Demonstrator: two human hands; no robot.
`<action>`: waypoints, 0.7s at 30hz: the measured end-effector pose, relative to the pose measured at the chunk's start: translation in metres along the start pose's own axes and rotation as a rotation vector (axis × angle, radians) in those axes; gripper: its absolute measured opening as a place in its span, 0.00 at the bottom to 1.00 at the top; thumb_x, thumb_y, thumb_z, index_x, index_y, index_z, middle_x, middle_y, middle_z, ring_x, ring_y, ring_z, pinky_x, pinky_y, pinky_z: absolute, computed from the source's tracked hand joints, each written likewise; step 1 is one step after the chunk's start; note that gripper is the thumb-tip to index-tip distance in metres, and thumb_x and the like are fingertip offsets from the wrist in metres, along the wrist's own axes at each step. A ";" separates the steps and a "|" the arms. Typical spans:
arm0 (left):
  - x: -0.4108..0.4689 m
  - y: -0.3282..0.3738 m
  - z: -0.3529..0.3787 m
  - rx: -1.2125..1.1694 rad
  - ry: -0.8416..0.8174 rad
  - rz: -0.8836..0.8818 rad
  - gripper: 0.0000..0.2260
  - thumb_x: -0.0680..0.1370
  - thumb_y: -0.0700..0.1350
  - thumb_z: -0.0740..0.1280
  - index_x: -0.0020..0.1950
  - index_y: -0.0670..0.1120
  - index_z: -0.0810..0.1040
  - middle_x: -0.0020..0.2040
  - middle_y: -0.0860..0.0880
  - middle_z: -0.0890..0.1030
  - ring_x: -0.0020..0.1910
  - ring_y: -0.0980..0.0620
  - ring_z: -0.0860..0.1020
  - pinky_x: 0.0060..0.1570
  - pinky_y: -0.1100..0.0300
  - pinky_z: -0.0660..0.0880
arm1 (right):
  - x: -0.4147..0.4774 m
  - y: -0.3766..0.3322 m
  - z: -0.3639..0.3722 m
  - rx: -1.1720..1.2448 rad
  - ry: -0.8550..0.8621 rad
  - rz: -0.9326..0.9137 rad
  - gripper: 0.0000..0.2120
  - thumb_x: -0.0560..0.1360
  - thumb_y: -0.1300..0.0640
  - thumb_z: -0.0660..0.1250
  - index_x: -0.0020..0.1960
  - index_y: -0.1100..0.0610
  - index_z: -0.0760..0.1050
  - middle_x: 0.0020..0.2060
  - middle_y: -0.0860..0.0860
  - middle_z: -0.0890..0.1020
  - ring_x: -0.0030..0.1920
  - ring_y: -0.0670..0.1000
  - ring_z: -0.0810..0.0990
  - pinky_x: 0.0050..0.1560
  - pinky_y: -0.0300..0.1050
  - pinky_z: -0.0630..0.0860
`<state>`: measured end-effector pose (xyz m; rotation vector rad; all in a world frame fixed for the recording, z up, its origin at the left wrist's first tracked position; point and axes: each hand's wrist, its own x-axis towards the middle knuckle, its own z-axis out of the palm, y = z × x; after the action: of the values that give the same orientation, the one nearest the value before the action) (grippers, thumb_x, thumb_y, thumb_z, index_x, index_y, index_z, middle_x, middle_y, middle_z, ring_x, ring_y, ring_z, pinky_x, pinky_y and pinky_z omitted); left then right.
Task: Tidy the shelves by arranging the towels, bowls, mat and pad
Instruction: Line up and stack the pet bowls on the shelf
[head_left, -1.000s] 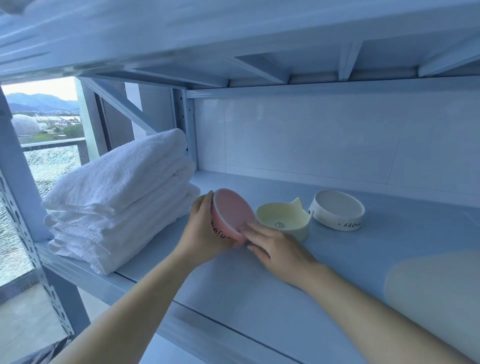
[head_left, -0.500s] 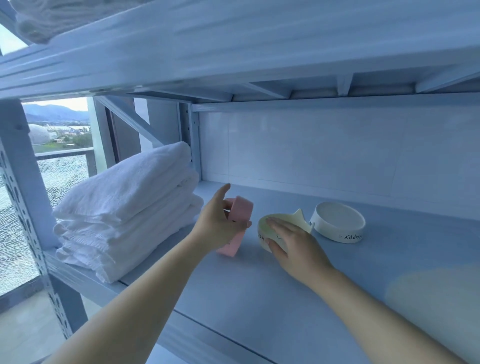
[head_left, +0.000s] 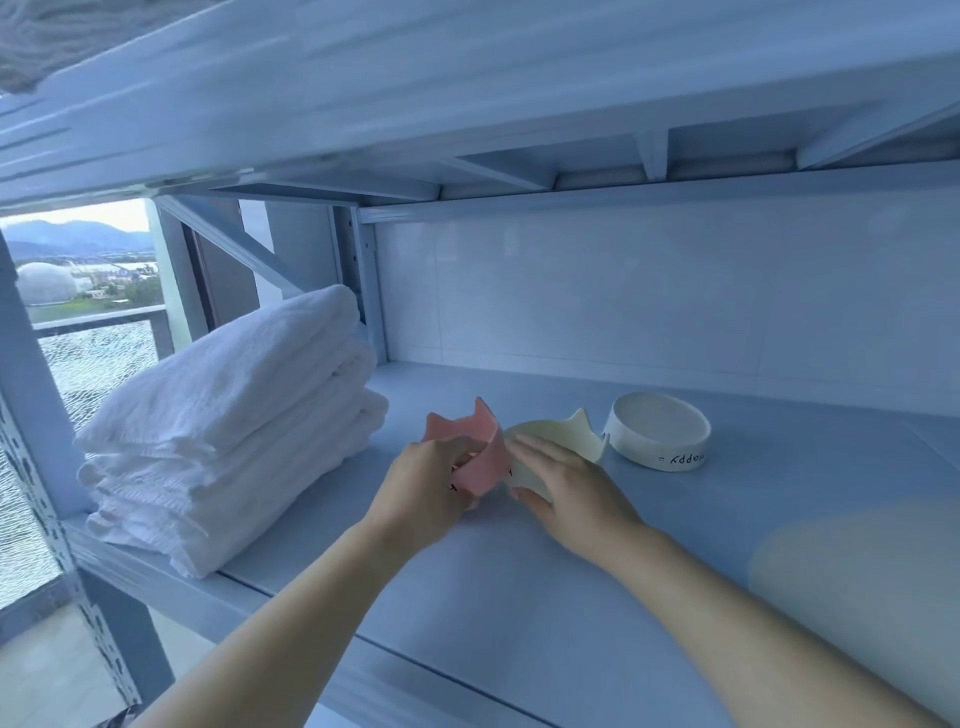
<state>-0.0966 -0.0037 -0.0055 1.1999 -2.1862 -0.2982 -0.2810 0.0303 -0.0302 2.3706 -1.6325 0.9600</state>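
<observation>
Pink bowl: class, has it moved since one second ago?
Yes. The pink bowl has turned from lying sideways to ears-up, no nearer the towel stack.

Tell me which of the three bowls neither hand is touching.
The white bowl, farthest right, with a plain round rim. The left hand grips the pink bowl and the right hand rests on the yellow bowl.
</observation>
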 end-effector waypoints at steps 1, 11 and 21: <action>-0.001 -0.004 0.000 0.021 0.008 0.001 0.21 0.66 0.38 0.69 0.55 0.58 0.78 0.41 0.59 0.81 0.37 0.55 0.76 0.33 0.64 0.71 | -0.001 0.001 0.001 -0.027 -0.020 0.033 0.22 0.76 0.56 0.64 0.69 0.54 0.66 0.69 0.48 0.69 0.65 0.50 0.70 0.59 0.42 0.70; -0.004 -0.022 0.011 0.142 -0.093 0.068 0.21 0.74 0.38 0.65 0.64 0.55 0.74 0.50 0.57 0.72 0.48 0.56 0.71 0.51 0.64 0.69 | 0.002 0.011 0.012 -0.204 -0.077 0.143 0.15 0.72 0.67 0.58 0.55 0.57 0.74 0.49 0.52 0.78 0.52 0.56 0.75 0.40 0.46 0.72; 0.003 -0.014 0.022 0.198 -0.037 0.113 0.18 0.75 0.41 0.61 0.65 0.48 0.72 0.60 0.49 0.76 0.58 0.46 0.73 0.52 0.52 0.73 | 0.003 0.010 0.001 -0.150 -0.008 0.155 0.15 0.75 0.58 0.62 0.62 0.54 0.73 0.58 0.49 0.76 0.60 0.53 0.72 0.50 0.44 0.70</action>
<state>-0.1023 -0.0157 -0.0281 1.1766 -2.3489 -0.0572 -0.2887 0.0231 -0.0318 2.1814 -1.8437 0.8195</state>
